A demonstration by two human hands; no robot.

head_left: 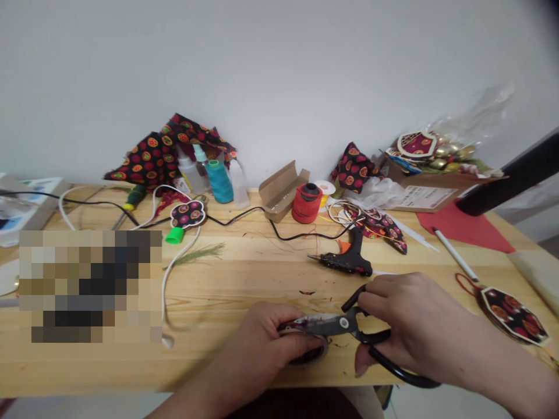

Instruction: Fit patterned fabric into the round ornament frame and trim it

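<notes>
Near the table's front edge, my left hand point(277, 337) pinches a small rounded piece point(321, 352) with a pale rim and dark patterned fabric, partly hidden by the fingers. My right hand point(402, 326) is wrapped round the black handles of a pair of scissors point(344, 322). The blades point left and lie against the piece's upper edge, close to my left fingers. Small dark fabric scraps point(307, 293) are scattered on the wood around them. Just beyond my right hand lies a black glue gun point(349, 259) with an orange trigger.
A red thread spool point(307, 203), an open cardboard box point(283, 189), a teal thread cone point(219, 181) and patterned fabric point(148, 157) stand along the wall. To the right lie an octagonal ornament point(514, 314) and a white pen point(455, 254). A black cord point(288, 237) crosses the table point(244, 279).
</notes>
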